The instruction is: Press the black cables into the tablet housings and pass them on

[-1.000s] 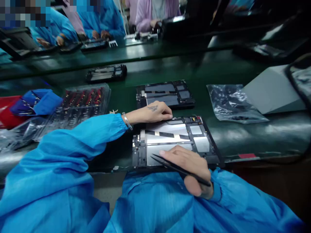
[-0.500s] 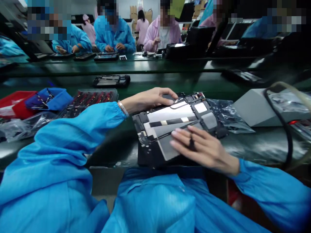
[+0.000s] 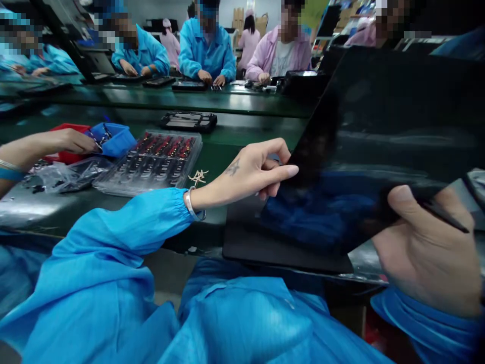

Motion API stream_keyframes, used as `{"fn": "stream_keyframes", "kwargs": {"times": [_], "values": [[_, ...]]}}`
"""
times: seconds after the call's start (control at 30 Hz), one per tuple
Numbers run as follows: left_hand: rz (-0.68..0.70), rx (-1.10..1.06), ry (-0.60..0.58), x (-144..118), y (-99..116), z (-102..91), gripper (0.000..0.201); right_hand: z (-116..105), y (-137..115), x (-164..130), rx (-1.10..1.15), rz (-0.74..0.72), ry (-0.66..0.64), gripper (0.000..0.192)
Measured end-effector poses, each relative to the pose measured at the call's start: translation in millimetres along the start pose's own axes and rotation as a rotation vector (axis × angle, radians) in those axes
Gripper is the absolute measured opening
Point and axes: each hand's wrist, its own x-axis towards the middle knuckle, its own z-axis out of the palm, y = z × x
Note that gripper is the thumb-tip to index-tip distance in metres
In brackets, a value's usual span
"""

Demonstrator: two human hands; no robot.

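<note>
A tablet is raised at the right, tilted, with its dark glossy screen side turned toward me. At its left edge, my left hand pinches it between thumb and curled fingers. My right hand grips the lower right edge, thumb on the screen side; most of its other fingers are hidden behind the tablet. Under the tablet, partly covered, a flat black pad lies on the bench. The tablet's inner side faces away and is out of sight.
Left on the bench are a clear tray of small parts, a blue bin, a red bin and plastic bags. A co-worker's hand reaches to the bins. Another open tablet lies farther back. Several people sit opposite.
The tablet has been lifted off the pad and flipped, from exposed insides to screen side facing me. My right hand has moved right and now grips its edge. A co-worker's hand has appeared at left.
</note>
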Motion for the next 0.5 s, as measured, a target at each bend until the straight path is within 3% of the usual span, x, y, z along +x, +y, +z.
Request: {"fn": "stream_keyframes", "kwargs": {"times": [0.07, 0.13, 0.33, 0.5], "values": [[-0.044, -0.026, 0.050, -1.0, -0.9, 5.1, 0.043, -0.4, -5.3, -1.2, 0.021, 0.181, -0.020, 0.012], [-0.104, -0.093, 0.089, -0.6, -4.4, 9.2, 0.046, -1.7, -6.0, -2.1, 0.017, 0.272, -0.043, 0.010], [-0.278, -0.254, 0.120, 4.9, -23.4, 9.8, 0.049, -1.6, 2.4, -2.0, 0.031, 0.463, -0.068, 0.014], [-0.372, -0.286, 0.132, 7.0, -39.0, 7.6, 0.044, -4.7, 16.5, 3.3, 0.058, 0.529, -0.131, 0.019]]}}
